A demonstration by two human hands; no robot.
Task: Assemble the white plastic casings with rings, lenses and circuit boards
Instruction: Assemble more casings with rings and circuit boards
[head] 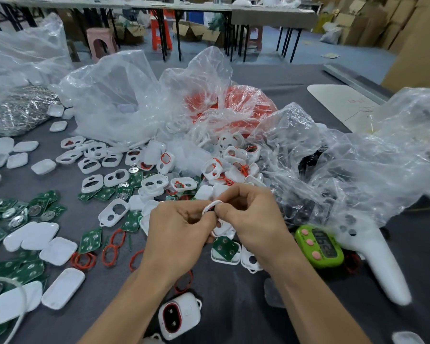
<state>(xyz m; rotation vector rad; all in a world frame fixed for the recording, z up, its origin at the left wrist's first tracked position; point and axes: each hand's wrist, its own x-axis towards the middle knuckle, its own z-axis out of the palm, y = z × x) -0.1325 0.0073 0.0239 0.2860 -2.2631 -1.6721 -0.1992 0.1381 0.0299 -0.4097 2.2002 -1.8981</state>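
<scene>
Hands meet over the middle of the grey counter (233,306): the left hand (181,229) and right hand (253,219) both pinch one white casing (215,214) between their fingertips, with a red ring just showing at its edge. Behind them a clear plastic bag (124,100) spills white casings, and a second clear bag (238,105) holds a mass of red rings (loose ones lie near green circuit boards (90,240) at left). A casing already fitted with a red ring (179,316) lies nearest the camera.
</scene>
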